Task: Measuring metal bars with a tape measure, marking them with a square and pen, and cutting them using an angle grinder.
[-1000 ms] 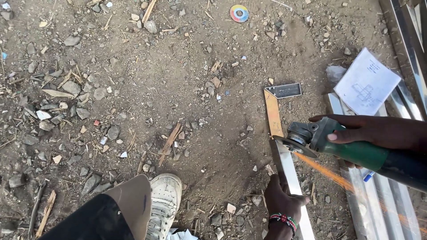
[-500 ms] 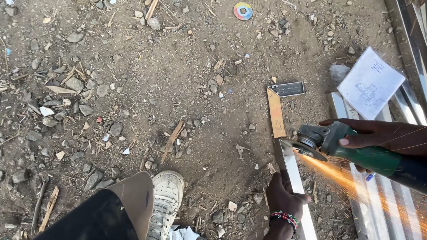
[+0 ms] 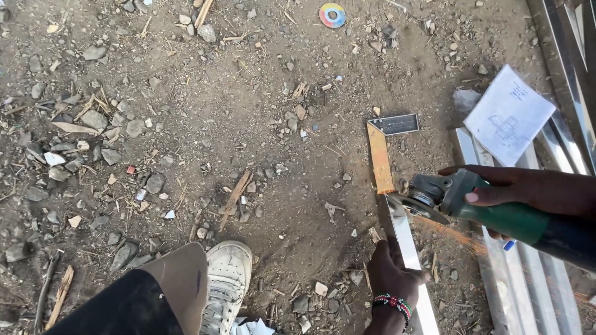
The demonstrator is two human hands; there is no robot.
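Note:
My right hand (image 3: 528,189) grips a green angle grinder (image 3: 472,205) whose disc (image 3: 417,206) touches a shiny metal strip (image 3: 410,248) lying on the dirt. Orange sparks (image 3: 459,236) fly off to the right of the disc. My left hand (image 3: 391,276), with a beaded bracelet at the wrist, presses down on the strip just below the cut. A try square with an orange blade and dark stock (image 3: 382,149) lies along the strip's far end.
A sheet of paper with a drawing (image 3: 509,115) rests on several metal bars (image 3: 528,273) at the right. My white shoe (image 3: 226,279) stands at the bottom. Stones, wood scraps and a coloured disc (image 3: 332,15) litter the dirt.
The grinder disc has stayed on the strip while the spark stream grew and then thinned. My left hand keeps holding the strip; the view shifted slightly.

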